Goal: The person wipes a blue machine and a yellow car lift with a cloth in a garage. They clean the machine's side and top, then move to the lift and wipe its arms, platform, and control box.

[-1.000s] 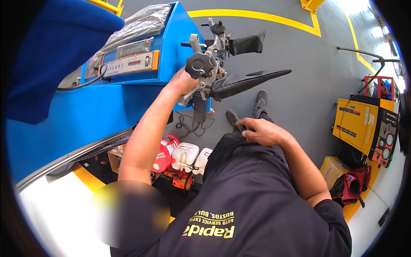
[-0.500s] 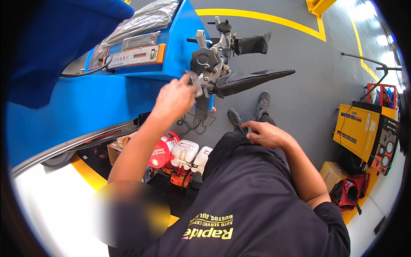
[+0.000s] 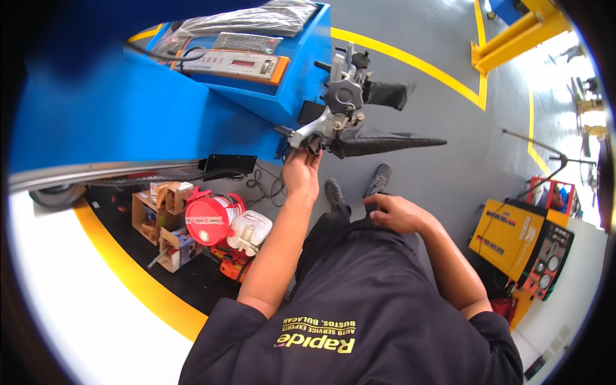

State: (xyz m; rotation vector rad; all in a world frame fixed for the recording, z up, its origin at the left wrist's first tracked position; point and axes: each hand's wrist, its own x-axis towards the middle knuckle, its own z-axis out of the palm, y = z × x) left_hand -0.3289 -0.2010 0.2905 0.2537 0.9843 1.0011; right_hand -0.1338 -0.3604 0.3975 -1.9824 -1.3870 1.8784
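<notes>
A silver metal wheel clamp [image 3: 337, 122] with black star-shaped knobs is mounted at the end of a blue cabinet [image 3: 295, 83]. My left hand [image 3: 301, 174] reaches up to its near lower end, fingers bent around a dark, shiny-covered jaw [image 3: 313, 144]; the thumb is mostly hidden. Two black cloth-like covers, a long pointed one [image 3: 391, 141] and a shorter one [image 3: 388, 95], stick out to the right of the clamp. My right hand [image 3: 399, 213] rests over my dark trousers with loosely bent, parted fingers, holding nothing.
An orange-edged display unit [image 3: 237, 64] and plastic-wrapped material [image 3: 250, 19] sit on the cabinet. Below are cardboard boxes [image 3: 149, 217], a red-lidded tub [image 3: 208, 221], a white jug [image 3: 249, 231] and loose cables [image 3: 268, 186]. A yellow machine [image 3: 507, 237] stands at right, a yellow post [image 3: 520, 38] behind.
My view has shifted, so the clamp and cabinet appear further right and lower. My left hand has moved from the clamp's side to beneath its lower end. My right hand stays over my trousers.
</notes>
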